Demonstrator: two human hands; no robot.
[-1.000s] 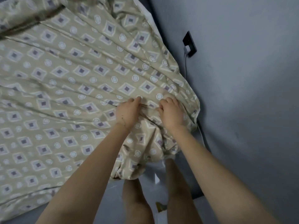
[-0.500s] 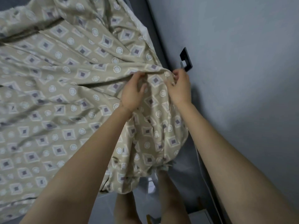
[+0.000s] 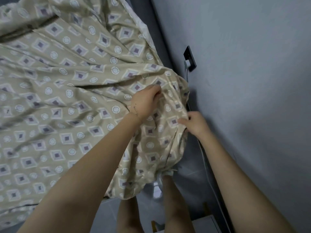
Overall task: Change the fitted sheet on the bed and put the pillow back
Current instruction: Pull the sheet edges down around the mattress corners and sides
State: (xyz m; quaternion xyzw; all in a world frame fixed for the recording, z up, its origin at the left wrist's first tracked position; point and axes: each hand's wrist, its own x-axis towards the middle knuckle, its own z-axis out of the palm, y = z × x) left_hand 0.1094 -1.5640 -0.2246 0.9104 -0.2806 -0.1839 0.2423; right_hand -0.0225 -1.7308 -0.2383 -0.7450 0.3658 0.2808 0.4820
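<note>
Fitted sheet [image 3: 67, 98] draped loose over mattress [image 3: 140, 24], corner bunched at 3 o'clock by wall [image 3: 252, 81]. Left hand [image 3: 146, 100] grip closed on fabric fold; right hand [image 3: 195, 123] grip pinched on hem at 4 o'clock. Imo elastic best hooked under corner first, slack then smoothed toward 9 o'clock. Cable [image 3: 206, 165] probably best kept clear.

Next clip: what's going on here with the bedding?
A person stands close to the wall, working on a beige patterned sheet. The left hand grips a bunch of fabric on top. The right hand pinches the sheet's edge on the wall side. The sheet lies wrinkled and hangs loose at this corner, not yet tucked under. No pillow is in view.
</note>
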